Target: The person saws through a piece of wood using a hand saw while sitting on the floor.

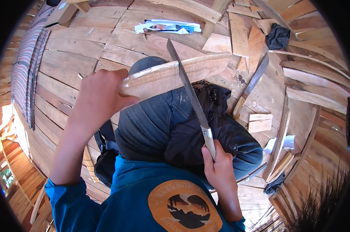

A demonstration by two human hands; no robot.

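My left hand (102, 92) is closed round the left end of a wooden board (155, 80), which lies across my raised knee and slants up to the right. In my right hand (219, 164) is the light-coloured handle of a hand saw (193, 94). The toothed blade crosses the board's upper edge right of its middle, its tip pointing up and to the left. How deep the blade sits in the wood I cannot tell. Beneath the board, a black cloth bag or garment (206, 123) rests on my lap.
Rough planks form the floor. To the right lie a machete-like blade (256, 77), a small wood block (260, 122) and several leaning boards (314, 79). A crumpled wrapper (168, 27) is beyond my knee. At left is a striped mat (26, 73); a black bag (107, 164) sits beside my hip.
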